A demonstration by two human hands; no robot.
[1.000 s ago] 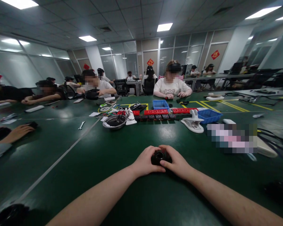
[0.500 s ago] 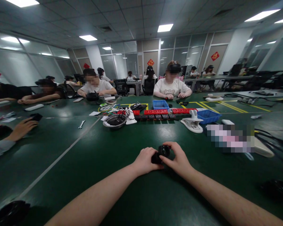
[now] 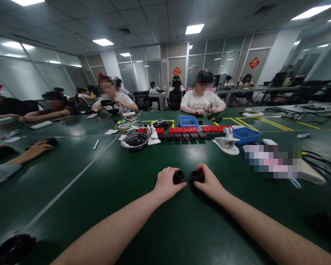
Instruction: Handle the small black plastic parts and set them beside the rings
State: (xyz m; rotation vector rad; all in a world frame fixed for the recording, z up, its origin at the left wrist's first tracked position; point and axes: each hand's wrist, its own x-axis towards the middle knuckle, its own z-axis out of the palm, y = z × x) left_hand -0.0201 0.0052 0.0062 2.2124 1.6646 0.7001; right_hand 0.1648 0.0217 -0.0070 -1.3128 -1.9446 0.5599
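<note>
My left hand (image 3: pixel 168 184) is closed around a small round black part (image 3: pixel 179 177) with a hollow opening facing up. A second black ring-like part (image 3: pixel 197 177) is gripped between the thumb and fingers of my right hand (image 3: pixel 208 182). The two pieces are apart, with a narrow gap between them, low over the green tabletop (image 3: pixel 143 228). What exactly the parts are, I cannot make out.
Black ring-shaped objects lie at the lower left (image 3: pixel 13 248) and lower right (image 3: pixel 327 222). Ahead are a metal bowl (image 3: pixel 134 146), red power strips (image 3: pixel 183 130), a white clamp stand (image 3: pixel 226 143) and a blue tray (image 3: pixel 245 137). A wrench (image 3: pixel 96 145) lies left, near a co-worker's hand (image 3: pixel 40 150).
My hands have moved apart. The right-hand black part was against the left-hand one and is now separate, lower and slightly to the right.
</note>
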